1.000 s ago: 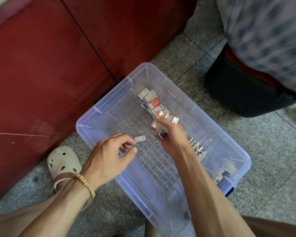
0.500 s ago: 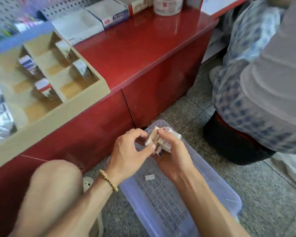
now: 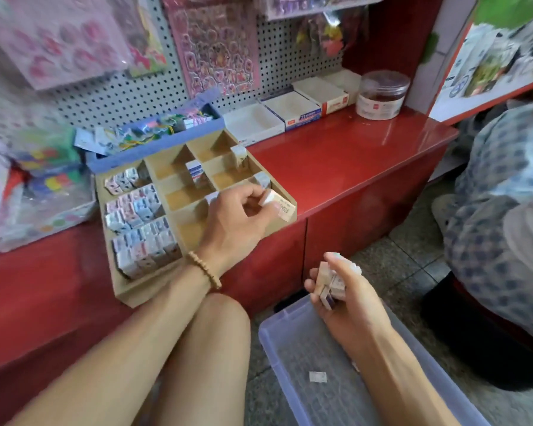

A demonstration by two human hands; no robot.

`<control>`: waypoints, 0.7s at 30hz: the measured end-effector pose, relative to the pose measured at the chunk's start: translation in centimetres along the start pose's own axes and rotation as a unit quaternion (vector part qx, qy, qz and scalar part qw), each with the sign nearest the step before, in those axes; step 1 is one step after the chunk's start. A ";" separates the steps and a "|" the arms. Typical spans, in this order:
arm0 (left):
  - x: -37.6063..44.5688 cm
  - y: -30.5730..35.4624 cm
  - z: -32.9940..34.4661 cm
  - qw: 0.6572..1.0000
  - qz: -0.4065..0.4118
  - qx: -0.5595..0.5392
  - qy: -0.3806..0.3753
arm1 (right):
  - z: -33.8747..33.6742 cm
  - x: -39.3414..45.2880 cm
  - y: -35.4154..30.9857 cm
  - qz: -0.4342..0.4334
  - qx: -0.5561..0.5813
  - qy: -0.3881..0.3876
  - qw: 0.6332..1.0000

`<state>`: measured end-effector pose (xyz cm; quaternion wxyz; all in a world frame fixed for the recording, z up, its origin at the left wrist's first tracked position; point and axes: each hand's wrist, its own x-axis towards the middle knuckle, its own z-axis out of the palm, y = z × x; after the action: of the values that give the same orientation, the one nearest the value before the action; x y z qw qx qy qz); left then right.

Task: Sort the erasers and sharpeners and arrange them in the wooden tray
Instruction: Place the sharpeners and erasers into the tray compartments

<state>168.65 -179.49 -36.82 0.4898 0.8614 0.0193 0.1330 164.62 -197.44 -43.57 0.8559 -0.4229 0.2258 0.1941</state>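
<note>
Bare forearms, a beaded bracelet (image 3: 204,269) on the left wrist

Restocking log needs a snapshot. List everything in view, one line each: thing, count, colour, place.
wooden tray: one, tan, on red counter, left column packed with small boxes
eraser: one, white, pinched above tray's near right corner
bundle of erasers: several, white, gripped over bin
plastic bin: one, clear bluish, on floor
loose eraser: one, white, on bin bottom
open cartons: three, white, at back of counter
round jar: one, clear, counter's right end
sticker sheets: several, pink, hanging on pegboard
seated person: one, checked shirt, far right
left hand: holds eraser
right hand: holds bundle
</note>
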 end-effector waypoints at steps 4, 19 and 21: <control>5.6 -1.2 -3.9 0.993 0.029 0.113 0.030 | 2.1 -0.1 -1.2 -0.026 -0.014 0.009 1.000; 17.8 -5.1 -3.4 0.916 0.065 0.389 -0.070 | 5.5 2.1 -4.2 -0.059 0.015 0.030 0.998; 17.9 -5.8 -3.3 0.910 0.080 0.399 -0.075 | 5.5 2.3 -4.0 -0.063 0.011 0.030 0.997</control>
<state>185.70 -170.82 -36.35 0.0927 0.9912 -0.0352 0.0880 169.87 -194.89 -39.30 0.8638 -0.4326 0.2265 0.1239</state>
